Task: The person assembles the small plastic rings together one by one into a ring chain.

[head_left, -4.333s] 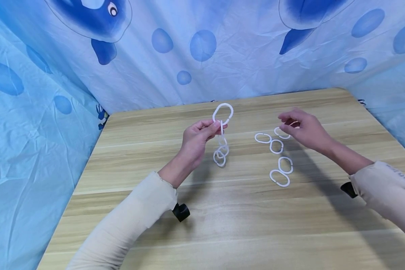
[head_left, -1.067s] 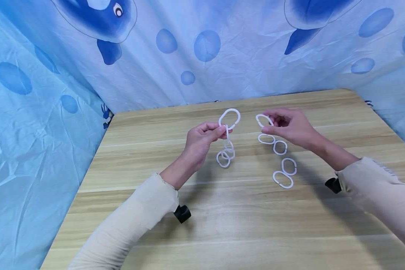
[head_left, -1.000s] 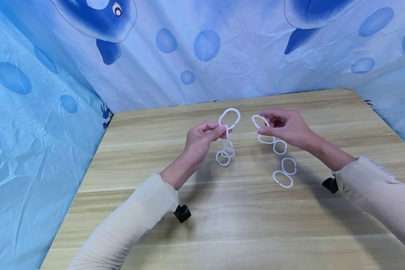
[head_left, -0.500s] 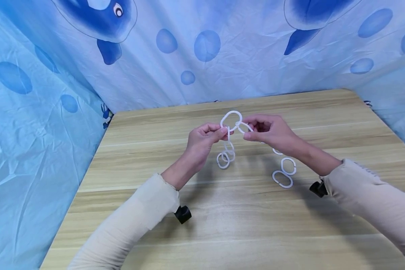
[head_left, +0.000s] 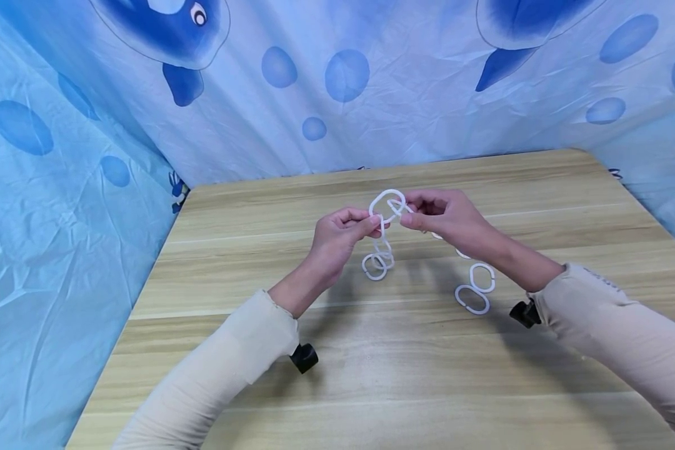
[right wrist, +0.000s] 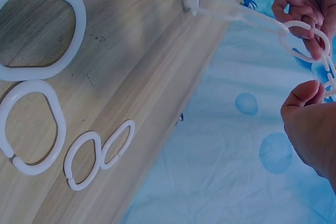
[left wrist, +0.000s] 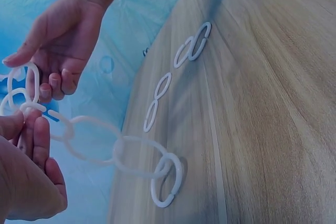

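In the head view my left hand (head_left: 337, 244) pinches a chain of white plastic C-shaped links near its top. The lower links (left wrist: 179, 174) dangle above the table. A top link (head_left: 390, 191) stands up past the left fingertips. My right hand (head_left: 452, 219) pinches another white link (left wrist: 36, 80) between thumb and fingers, right beside the left hand. That link overlaps the top link in the head view and seems hooked through it, though fingers partly hide the join. Below the right hand lie two pairs of loose white links (right wrist: 63, 121), the farther pair mostly hidden in the head view.
The wood-grain table (head_left: 382, 387) runs back to a blue curtain (head_left: 416, 112) with dolphins and bubbles printed on it. Black cylindrical pieces (head_left: 304, 358) stick out under both sleeves, low over the tabletop.
My right hand picked a link off the table, carried it left to the chain, and its end now overlaps the chain's top link. The left hand has barely moved.
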Demonstrator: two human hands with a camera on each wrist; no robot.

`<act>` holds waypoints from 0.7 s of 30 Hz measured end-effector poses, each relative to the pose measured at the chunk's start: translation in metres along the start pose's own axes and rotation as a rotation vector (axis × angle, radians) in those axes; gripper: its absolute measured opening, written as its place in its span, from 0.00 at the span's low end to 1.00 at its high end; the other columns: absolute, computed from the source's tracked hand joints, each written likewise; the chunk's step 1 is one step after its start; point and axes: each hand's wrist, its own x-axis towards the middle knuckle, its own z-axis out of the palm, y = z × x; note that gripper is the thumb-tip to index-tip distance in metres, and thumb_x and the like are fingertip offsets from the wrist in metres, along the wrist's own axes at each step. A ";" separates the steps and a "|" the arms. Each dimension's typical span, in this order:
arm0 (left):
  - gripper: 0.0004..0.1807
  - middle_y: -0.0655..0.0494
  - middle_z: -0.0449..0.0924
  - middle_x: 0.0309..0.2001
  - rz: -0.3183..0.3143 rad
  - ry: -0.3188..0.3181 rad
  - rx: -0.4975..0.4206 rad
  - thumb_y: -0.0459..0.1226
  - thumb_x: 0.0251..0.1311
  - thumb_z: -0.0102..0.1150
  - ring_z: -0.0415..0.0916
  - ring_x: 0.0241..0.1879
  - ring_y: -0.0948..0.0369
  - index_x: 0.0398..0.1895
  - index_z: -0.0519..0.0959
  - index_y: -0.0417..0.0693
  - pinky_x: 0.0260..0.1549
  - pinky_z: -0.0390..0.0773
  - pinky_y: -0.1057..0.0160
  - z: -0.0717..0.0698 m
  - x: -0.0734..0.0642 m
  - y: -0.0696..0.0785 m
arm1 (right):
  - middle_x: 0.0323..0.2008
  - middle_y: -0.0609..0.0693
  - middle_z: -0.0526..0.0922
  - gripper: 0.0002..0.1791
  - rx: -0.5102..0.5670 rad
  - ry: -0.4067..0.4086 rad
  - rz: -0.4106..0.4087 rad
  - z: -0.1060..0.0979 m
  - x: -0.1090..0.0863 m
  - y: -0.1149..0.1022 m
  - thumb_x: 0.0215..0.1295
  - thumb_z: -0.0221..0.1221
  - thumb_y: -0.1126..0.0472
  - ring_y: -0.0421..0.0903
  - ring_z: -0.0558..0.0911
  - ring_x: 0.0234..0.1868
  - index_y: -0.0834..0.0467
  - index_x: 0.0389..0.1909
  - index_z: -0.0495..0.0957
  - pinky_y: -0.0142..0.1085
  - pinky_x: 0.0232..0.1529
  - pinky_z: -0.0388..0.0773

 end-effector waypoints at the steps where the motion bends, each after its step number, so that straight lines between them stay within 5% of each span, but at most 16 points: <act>1: 0.06 0.50 0.86 0.31 -0.005 0.000 0.000 0.33 0.59 0.65 0.82 0.30 0.61 0.37 0.81 0.39 0.52 0.76 0.61 0.000 0.000 0.000 | 0.34 0.50 0.78 0.21 0.008 0.001 0.003 0.000 0.000 -0.001 0.60 0.66 0.57 0.42 0.75 0.32 0.60 0.53 0.79 0.30 0.31 0.71; 8: 0.08 0.43 0.85 0.38 -0.036 0.008 0.011 0.33 0.59 0.64 0.82 0.31 0.60 0.41 0.81 0.38 0.51 0.76 0.62 0.000 0.001 -0.001 | 0.34 0.49 0.79 0.23 0.090 -0.011 0.026 -0.002 0.001 -0.003 0.61 0.65 0.59 0.40 0.74 0.31 0.65 0.55 0.77 0.29 0.28 0.70; 16: 0.19 0.52 0.81 0.49 -0.037 0.082 0.109 0.32 0.58 0.65 0.79 0.47 0.62 0.54 0.76 0.41 0.53 0.74 0.64 -0.002 0.002 0.000 | 0.34 0.46 0.82 0.21 0.143 -0.054 0.033 -0.002 0.000 -0.004 0.63 0.64 0.60 0.39 0.74 0.30 0.66 0.54 0.77 0.29 0.28 0.70; 21: 0.20 0.56 0.80 0.51 -0.011 0.120 0.172 0.34 0.56 0.68 0.76 0.46 0.57 0.53 0.78 0.46 0.46 0.75 0.65 -0.003 0.001 0.000 | 0.38 0.48 0.83 0.21 0.151 -0.077 0.041 0.000 -0.001 -0.005 0.64 0.63 0.60 0.40 0.75 0.33 0.67 0.54 0.77 0.30 0.33 0.73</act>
